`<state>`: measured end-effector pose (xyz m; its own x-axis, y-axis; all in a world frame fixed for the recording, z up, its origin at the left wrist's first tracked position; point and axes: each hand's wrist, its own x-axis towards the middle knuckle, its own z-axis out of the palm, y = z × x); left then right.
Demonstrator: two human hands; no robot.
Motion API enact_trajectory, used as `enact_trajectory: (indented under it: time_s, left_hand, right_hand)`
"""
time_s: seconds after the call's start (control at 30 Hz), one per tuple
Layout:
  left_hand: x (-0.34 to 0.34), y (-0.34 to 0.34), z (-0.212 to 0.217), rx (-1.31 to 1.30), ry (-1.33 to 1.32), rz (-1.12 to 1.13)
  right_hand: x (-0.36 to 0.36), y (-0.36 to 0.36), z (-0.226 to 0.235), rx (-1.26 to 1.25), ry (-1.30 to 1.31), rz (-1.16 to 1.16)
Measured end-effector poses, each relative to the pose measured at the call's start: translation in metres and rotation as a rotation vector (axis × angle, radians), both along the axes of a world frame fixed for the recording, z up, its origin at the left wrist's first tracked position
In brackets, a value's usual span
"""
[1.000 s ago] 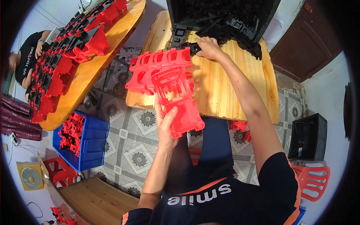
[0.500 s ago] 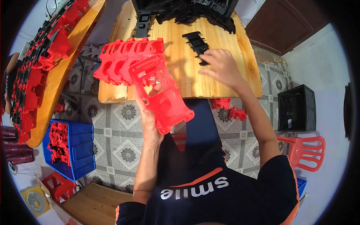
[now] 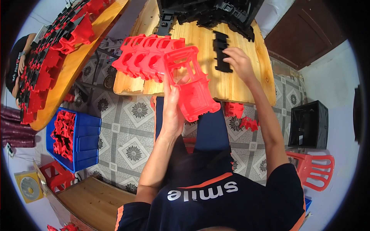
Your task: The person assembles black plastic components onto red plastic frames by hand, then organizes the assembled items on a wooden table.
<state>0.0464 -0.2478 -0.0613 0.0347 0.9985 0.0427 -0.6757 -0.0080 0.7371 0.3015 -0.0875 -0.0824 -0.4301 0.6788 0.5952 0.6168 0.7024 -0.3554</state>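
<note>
My left hand [image 3: 173, 109] is closed around a red plastic frame [image 3: 197, 101] with an open upper end, held tilted over my lap at the table's near edge. My right hand [image 3: 242, 64] reaches over the table, its fingers pinching the right edge of a long black plastic plate [image 3: 222, 63] with small tabs along its sides. Left of that plate, several similar red frames [image 3: 135, 61] stand packed together in rows on the wooden table [image 3: 246, 86]. The thumb of my right hand is partly hidden.
At the table's far side a black container [image 3: 252, 11] holds several black parts. Another table [image 3: 73, 82] at left carries red and black pieces, with a person [image 3: 17, 65] beyond it. A blue bin [image 3: 86, 142] of red parts stands on the floor; a red chair [image 3: 318, 169] is at right.
My right hand has taken hold of the black plate's edge and turned it from a slant to nearly straight. My left hand still holds the red frame. The whole view has shifted.
</note>
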Motion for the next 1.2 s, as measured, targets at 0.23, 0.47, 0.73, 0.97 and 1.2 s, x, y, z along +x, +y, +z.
enact_trajectory:
  time_s: [0.23, 0.47, 0.73, 0.97, 1.2]
  left_hand:
    - [0.001, 0.004, 0.005, -0.02, 0.063, 0.011]
    - [0.009, -0.006, 0.016, 0.038, 0.041, -0.017]
    - [0.004, -0.008, 0.006, 0.051, -0.085, -0.081]
    - [0.018, -0.003, 0.02, 0.124, 0.092, -0.079]
    - [-0.001, -0.002, 0.009, 0.12, 0.466, 0.166]
  right_hand:
    - [-0.049, -0.138, 0.117, 0.089, -0.002, 0.108]
    - [-0.077, -0.151, 0.102, 0.169, -0.072, 0.138]
    - [-0.084, -0.161, 0.094, 0.185, -0.123, 0.125]
    - [-0.073, -0.122, 0.092, -0.169, 0.475, -0.031]
    - [-0.115, -0.125, 0.085, -0.407, 0.476, 0.012]
